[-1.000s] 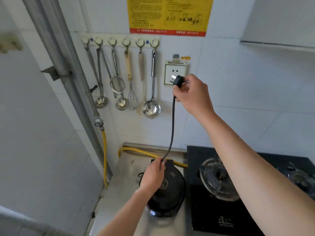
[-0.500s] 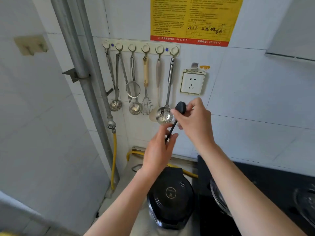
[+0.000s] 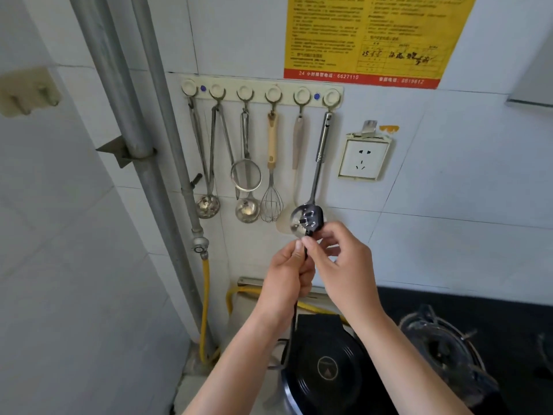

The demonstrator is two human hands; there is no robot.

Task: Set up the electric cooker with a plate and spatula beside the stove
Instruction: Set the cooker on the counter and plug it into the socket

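Far left on the side wall, a beige double hook (image 3: 28, 94). Next, grey pipes (image 3: 140, 145) running up the corner, with a yellow hose (image 3: 205, 310) dropping from the valve toward the counter. On the back wall, a hook rail (image 3: 260, 92) hung with ladles (image 3: 207, 206), a strainer (image 3: 246, 176), a whisk (image 3: 271, 205), a pale spatula (image 3: 297, 145) on the fifth hook and a slotted spoon (image 3: 321, 151) on the last.

In the middle, left hand (image 3: 287, 283) curled round the black cord (image 3: 294, 324) just under the plug (image 3: 311, 221). Prongs turned toward the camera, in front of the spoon's bowl. Right hand (image 3: 344, 265) pinching the plug's body between thumb and fingers. Cord trailing down to the black cooker (image 3: 326, 369), lid closed, on the counter at bottom centre.

Up and to the right, a white socket (image 3: 363, 158), apart from the plug, under a yellow notice (image 3: 374, 37). Farthest right, the black stove (image 3: 449, 354), just beside the cooker.
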